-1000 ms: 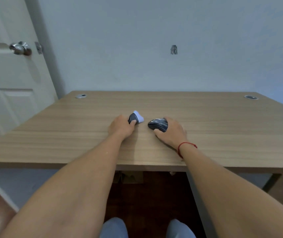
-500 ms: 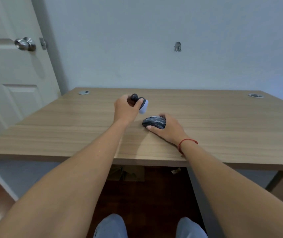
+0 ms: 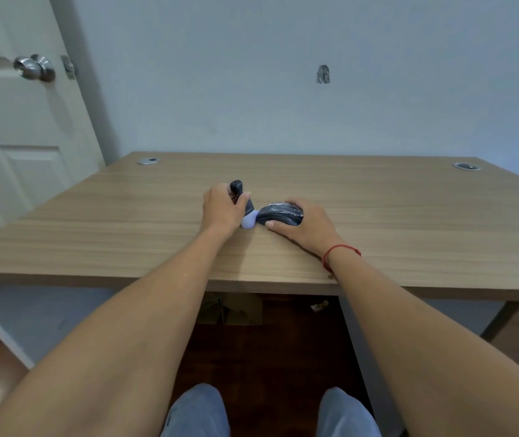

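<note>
Lowered pale-tipped tool (image 3: 247, 213) seemingly touches mouse (image 3: 281, 214) on desk (image 3: 409, 216).

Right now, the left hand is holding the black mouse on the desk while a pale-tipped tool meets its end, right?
Not quite: the head view shows the right hand holding the black mouse on the desk; the left hand holds the pale-tipped tool meeting its end.
</note>
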`<control>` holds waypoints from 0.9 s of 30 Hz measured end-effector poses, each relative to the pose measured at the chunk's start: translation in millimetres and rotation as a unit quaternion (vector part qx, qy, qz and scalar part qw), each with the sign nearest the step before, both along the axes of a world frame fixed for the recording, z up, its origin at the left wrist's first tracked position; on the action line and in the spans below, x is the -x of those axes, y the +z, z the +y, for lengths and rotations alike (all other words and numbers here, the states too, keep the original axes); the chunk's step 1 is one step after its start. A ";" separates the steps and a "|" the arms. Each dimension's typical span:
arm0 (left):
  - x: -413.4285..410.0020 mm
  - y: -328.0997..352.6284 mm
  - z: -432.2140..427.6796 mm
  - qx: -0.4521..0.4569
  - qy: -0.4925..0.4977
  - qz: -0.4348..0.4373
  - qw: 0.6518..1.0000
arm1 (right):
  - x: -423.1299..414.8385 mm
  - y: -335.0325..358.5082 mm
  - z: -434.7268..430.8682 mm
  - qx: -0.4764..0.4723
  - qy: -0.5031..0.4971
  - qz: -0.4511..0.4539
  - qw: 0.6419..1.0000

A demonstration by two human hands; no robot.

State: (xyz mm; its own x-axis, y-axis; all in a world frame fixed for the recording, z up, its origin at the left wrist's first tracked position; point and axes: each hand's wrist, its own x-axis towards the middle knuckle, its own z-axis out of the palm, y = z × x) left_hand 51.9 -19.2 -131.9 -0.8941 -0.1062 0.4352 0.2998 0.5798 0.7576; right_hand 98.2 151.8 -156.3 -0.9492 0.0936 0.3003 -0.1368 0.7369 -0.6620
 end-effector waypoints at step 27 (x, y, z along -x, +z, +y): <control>-17.0 13.6 41.6 0.025 -0.033 0.093 0.995 | -8.1 5.2 -2.8 0.023 -0.021 -0.003 1.000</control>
State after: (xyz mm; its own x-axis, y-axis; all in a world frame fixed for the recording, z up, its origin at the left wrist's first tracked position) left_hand 68.9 22.3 -118.3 -0.8019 -0.0244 0.5969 0.4707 0.5895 0.6565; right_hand 106.4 149.0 -151.2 -0.9463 0.1462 0.2883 -0.1024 0.7102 -0.6965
